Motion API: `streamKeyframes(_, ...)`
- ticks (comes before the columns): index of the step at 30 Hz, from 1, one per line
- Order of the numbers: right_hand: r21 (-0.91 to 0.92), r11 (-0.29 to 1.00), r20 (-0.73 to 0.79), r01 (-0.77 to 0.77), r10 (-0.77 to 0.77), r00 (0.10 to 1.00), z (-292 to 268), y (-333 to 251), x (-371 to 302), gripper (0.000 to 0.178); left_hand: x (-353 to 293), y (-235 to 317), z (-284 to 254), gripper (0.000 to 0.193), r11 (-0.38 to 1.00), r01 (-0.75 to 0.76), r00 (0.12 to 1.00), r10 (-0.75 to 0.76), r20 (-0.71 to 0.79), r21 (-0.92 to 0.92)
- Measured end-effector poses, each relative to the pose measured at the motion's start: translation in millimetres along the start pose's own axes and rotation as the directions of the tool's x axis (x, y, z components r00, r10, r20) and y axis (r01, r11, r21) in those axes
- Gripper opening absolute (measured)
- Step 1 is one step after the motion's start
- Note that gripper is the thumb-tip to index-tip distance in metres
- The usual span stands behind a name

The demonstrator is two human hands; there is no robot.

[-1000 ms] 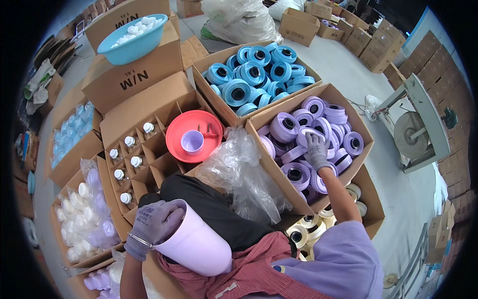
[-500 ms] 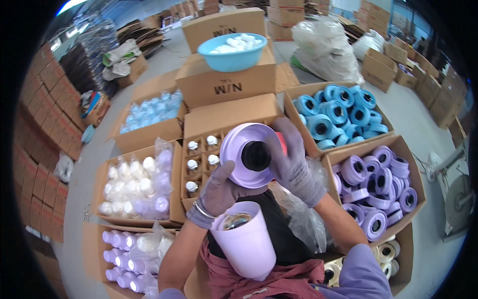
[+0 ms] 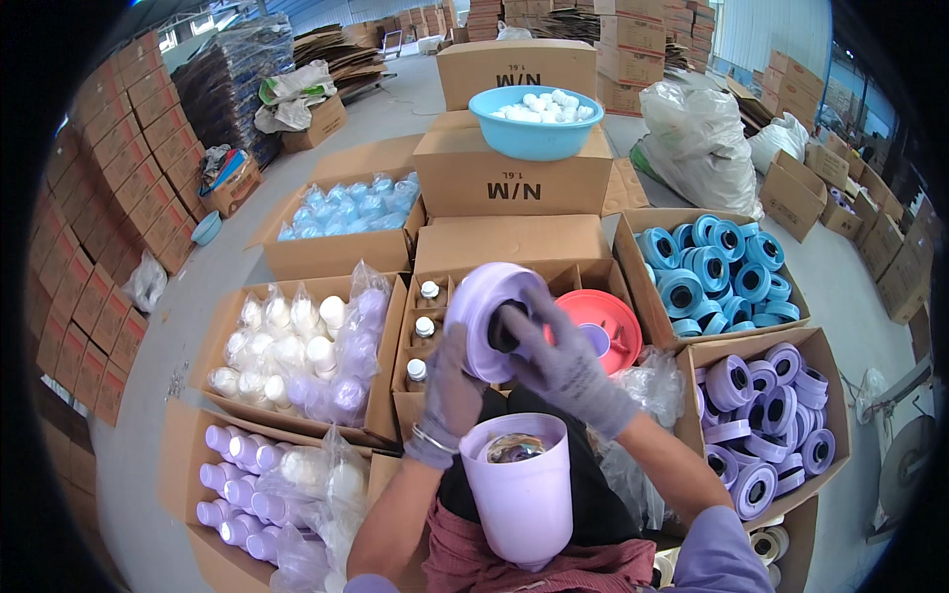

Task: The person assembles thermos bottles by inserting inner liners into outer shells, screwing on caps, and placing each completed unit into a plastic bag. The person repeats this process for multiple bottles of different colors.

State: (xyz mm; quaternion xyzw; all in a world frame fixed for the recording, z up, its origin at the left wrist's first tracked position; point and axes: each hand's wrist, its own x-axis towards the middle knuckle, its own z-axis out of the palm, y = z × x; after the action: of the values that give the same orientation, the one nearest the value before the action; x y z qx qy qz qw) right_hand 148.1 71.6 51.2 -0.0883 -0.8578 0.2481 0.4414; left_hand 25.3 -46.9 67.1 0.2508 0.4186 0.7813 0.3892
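Observation:
My left hand [image 3: 447, 400], in a grey glove, grips the rim of a purple ring-shaped plastic collar [image 3: 470, 321] and holds it tilted above my lap. Curled fingers of my right hand [image 3: 578, 371], gloved too, reach into the collar's middle and close round its black centre piece [image 3: 503, 331], partly hiding it. Upright between my legs stands a purple plastic flask body [image 3: 519, 499], with a shiny mirrored liner [image 3: 515, 448] inside its open top. Behind my right hand, a round red plastic part [image 3: 615, 321] lies on the divided carton, a purple ring at its middle.
The divided carton [image 3: 509, 242] holds white-capped bottles [image 3: 425, 328]. Cartons of blue collars [image 3: 712, 267] and purple collars [image 3: 771, 415] stand right; bagged white and purple cups [image 3: 297, 341] and purple pieces [image 3: 242, 484] stand left. A blue basin [image 3: 537, 128] of white pieces sits ahead.
The purple collar has turned more side-on. My right fingers have moved from its far edge into the black centre. The view has shifted, uncovering the red part.

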Motion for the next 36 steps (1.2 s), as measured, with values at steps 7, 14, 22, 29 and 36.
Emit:
streamKeyframes(7,0.504,-0.075,0.795,-0.860,0.430,0.428,-27.0,8.6,-12.3,0.064,-16.2,5.1,-38.9,0.067,0.827,-0.327,0.919,0.164,0.360,0.458)
streamKeyframes(14,0.651,0.241,0.535,-0.719,0.526,0.661,-23.7,-10.9,-61.1,0.045,-33.9,3.4,-77.2,0.072,0.706,-0.416,0.764,-0.071,0.642,0.574)
streamKeyframes(22,0.515,0.641,0.530,-0.568,0.282,0.800,16.2,-1.0,-88.5,0.029,-73.2,1.8,-63.9,0.067,0.375,-0.592,0.750,-0.068,0.658,0.713)
streamKeyframes(29,0.697,0.310,0.595,-0.646,0.251,0.763,21.0,-9.0,-84.9,0.037,-89.4,-7.4,-54.0,0.036,0.363,-0.501,0.864,0.171,0.473,0.785)
streamKeyframes(36,0.171,0.981,0.588,0.092,-0.177,0.789,-112.5,-87.3,-62.3,0.053,-85.9,-105.5,-59.4,0.037,0.947,-0.014,0.947,-0.090,0.308,0.322)
